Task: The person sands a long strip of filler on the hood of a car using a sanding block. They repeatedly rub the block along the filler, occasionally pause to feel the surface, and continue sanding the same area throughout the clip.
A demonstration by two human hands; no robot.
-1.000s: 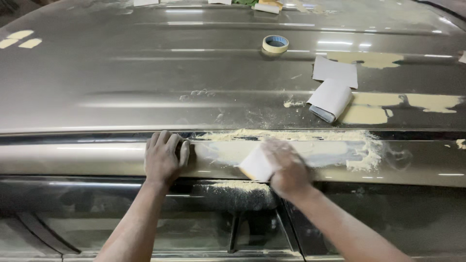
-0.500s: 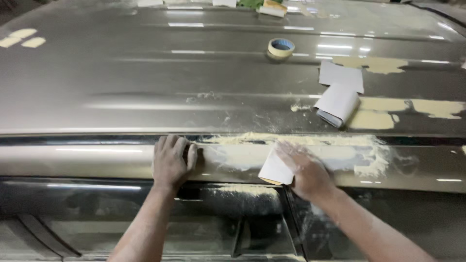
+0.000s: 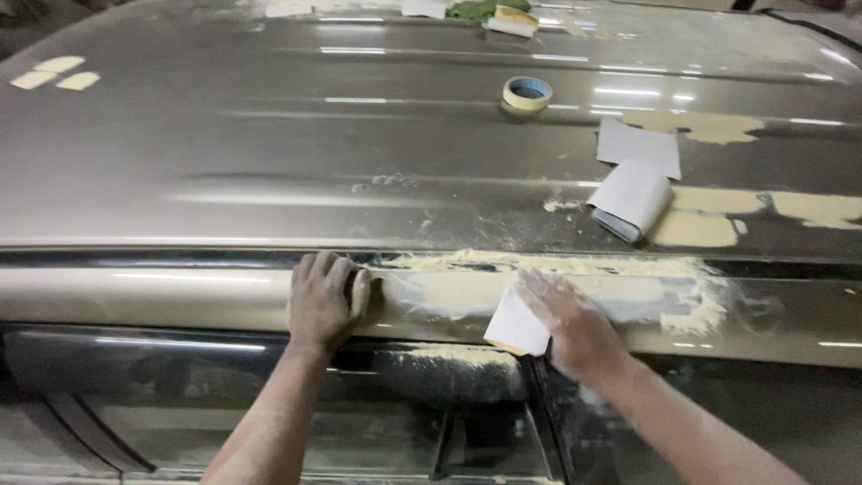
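The left hand (image 3: 325, 301) lies flat on the side rail of the car roof (image 3: 269, 153), fingers spread a little and pointing up the panel, holding nothing. Its thumb points toward a pale filler patch (image 3: 503, 289) that starts just beside the fingertips and runs along the rail to the right.

The right hand (image 3: 575, 328) presses a folded sheet of sandpaper (image 3: 518, 325) against the rail. The fingers lie over the sheet's upper right part and the sheet sticks out below and to the left of them. The hand looks blurred. Both hands and forearms are coated with pale dust.

Yellowish sanding dust (image 3: 691, 296) is heaped beyond the right fingertips, along the rail's top edge and at the far right end of the patch. More dust lies on the window glass (image 3: 449, 364) below the two hands.

Further up the roof, well apart from the fingers: a folded sanding pad (image 3: 631, 199) with a loose flat sheet (image 3: 639, 146) just behind it, touching or overlapping. A roll of masking tape (image 3: 527, 92) lies beyond those. Dried filler patches (image 3: 709, 224) sit to the right of the pad. Nothing lies between the hands and the patch.
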